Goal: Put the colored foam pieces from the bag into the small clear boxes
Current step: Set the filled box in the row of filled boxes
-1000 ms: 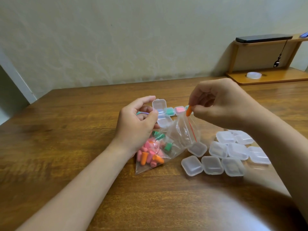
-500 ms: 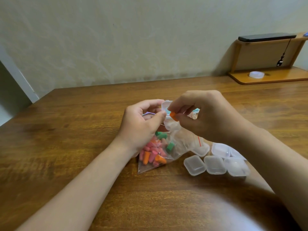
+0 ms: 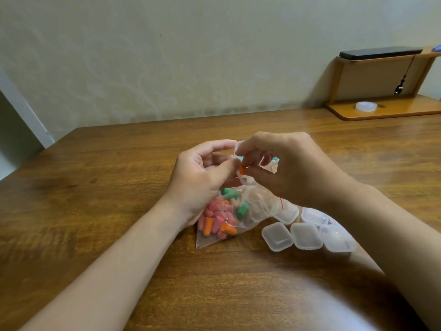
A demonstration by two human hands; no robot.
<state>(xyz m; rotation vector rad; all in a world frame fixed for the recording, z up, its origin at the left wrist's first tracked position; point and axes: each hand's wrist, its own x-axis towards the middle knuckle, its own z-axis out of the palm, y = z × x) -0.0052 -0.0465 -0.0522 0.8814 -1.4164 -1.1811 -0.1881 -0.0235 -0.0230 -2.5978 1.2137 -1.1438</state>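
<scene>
1. We find the left hand [image 3: 202,177] gripping an open clear box [image 3: 245,182] above the bag [image 3: 226,220]; we judge this steadies its mouth for loading.
2. The right hand [image 3: 291,168] pinches an orange foam piece [image 3: 242,170] at the box's rim.
3. Closed boxes [image 3: 306,235] wait near right.
4. Since a second ago, the right hand has carried the piece left, from above the bag's mouth to the box.

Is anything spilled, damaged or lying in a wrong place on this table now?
Nothing stands out. The foam pieces are inside the bag, apart from one orange piece that the right hand pinches at the open box held by the left hand. The other clear boxes sit flat together on the table.
</scene>
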